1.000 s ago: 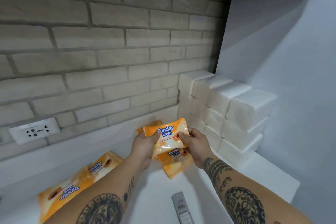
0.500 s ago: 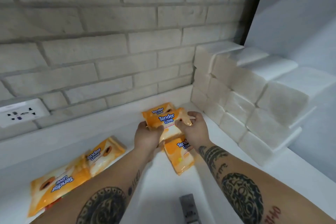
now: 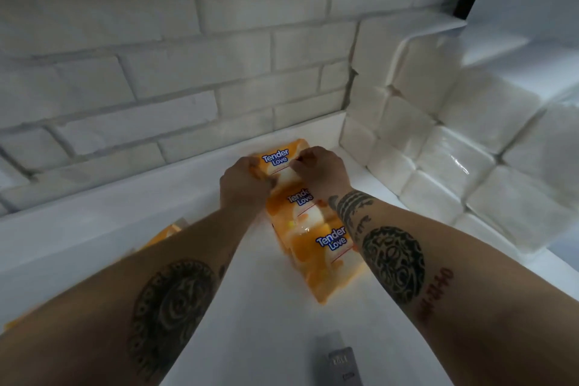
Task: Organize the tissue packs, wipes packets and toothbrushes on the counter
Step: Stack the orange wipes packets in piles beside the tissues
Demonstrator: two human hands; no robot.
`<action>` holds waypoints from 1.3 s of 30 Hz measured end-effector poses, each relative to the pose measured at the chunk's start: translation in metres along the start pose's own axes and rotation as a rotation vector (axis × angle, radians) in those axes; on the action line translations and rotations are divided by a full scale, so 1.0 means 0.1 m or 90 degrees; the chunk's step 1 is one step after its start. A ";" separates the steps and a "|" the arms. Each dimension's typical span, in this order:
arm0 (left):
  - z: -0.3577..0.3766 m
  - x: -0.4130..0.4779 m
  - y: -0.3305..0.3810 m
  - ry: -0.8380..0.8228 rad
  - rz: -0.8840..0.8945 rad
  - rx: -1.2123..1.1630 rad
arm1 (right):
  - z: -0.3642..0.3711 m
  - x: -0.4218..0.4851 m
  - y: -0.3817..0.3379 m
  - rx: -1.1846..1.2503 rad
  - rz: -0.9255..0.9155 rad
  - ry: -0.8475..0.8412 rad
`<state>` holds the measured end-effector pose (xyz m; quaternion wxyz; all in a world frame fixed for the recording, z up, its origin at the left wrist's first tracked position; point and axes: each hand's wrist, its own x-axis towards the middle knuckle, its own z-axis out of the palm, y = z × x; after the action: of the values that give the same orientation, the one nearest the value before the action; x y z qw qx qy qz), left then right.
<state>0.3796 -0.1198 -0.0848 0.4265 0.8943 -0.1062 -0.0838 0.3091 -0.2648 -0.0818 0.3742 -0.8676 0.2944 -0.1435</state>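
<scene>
An orange Tender Love wipes packet (image 3: 277, 157) lies at the back of the white counter (image 3: 125, 222), against the wall ledge. My left hand (image 3: 242, 186) grips its left edge and my right hand (image 3: 321, 168) pinches its right edge. Two more orange wipes packets (image 3: 319, 244) lie in a row in front of it, running toward me between my forearms. White tissue packs (image 3: 445, 147) are stacked in tiers along the right wall. No toothbrush shows.
Another orange packet (image 3: 169, 230) peeks out left of my left forearm. A small grey flat object (image 3: 343, 365) lies at the near edge of the counter. A brick wall stands behind, a white wall to the right.
Both hands carried the wipes packet down and back, from mid-air to the counter's rear by the ledge. The view tilted down and closer; the wall socket left the view.
</scene>
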 end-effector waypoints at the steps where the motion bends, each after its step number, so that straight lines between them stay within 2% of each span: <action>1: 0.01 0.03 -0.01 -0.002 0.003 0.005 | 0.02 0.03 0.02 -0.011 -0.001 -0.005; 8: 0.14 0.13 -0.11 0.007 0.039 0.006 | 0.17 0.19 0.04 -0.110 0.001 -0.009; 12: 0.17 0.17 -0.14 0.007 0.035 0.119 | 0.17 0.20 0.02 -0.182 0.001 -0.021; 16: 0.15 0.18 -0.15 -0.006 0.041 0.128 | 0.18 0.20 -0.01 -0.197 0.020 -0.032; 22: -0.12 0.08 -0.16 -0.030 0.021 -0.038 | 0.11 0.09 -0.10 -0.187 0.040 -0.018; 25: -0.37 -0.03 -0.25 -0.014 0.013 -0.056 | 0.08 -0.06 -0.23 -0.185 0.004 0.007; 32: -1.16 -0.45 -0.66 -0.003 0.004 0.064 | 0.10 -0.62 -0.59 -0.140 -0.145 0.004; 39: -1.97 -1.08 -1.38 -0.029 -0.065 0.208 | 0.49 -1.50 -1.02 -0.194 -0.238 -0.036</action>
<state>0.3389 0.1402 -0.0638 0.2685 0.9538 -0.0825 -0.1069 0.2558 -0.0887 -0.0446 0.2141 -0.9570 0.1364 -0.1401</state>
